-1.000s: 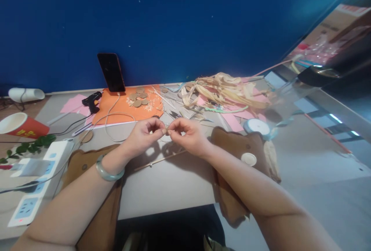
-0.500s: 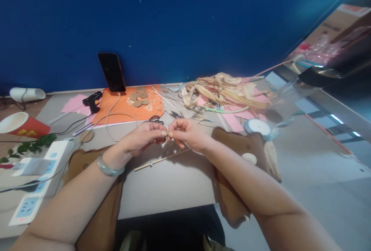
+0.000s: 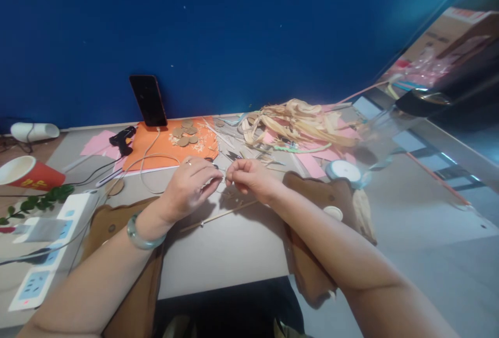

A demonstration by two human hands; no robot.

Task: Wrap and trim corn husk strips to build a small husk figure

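Over the grey tabletop, my left hand and my right hand come close together, fingertip to fingertip. The left fingers are bunched toward the thumb; whatever they pinch is too small to make out. Thumb and forefinger of the right hand press together on something tiny, largely hidden. Just below the hands lies a thin wooden stick with a small pale bit on it. Scissors lie right behind the fingertips. Each forearm passes over a brown cushion, a left one and a right one.
Dried husk strips are heaped at the back. An orange sheet carries several wooden discs. A phone leans on the blue wall. To the left are a glue gun, paper cup and power strip; ribbon spool right.
My left hand has turned, its back now more upward, and its fingertips have drawn slightly apart from the right ones. My right hand stays nearly in place, still pinching.
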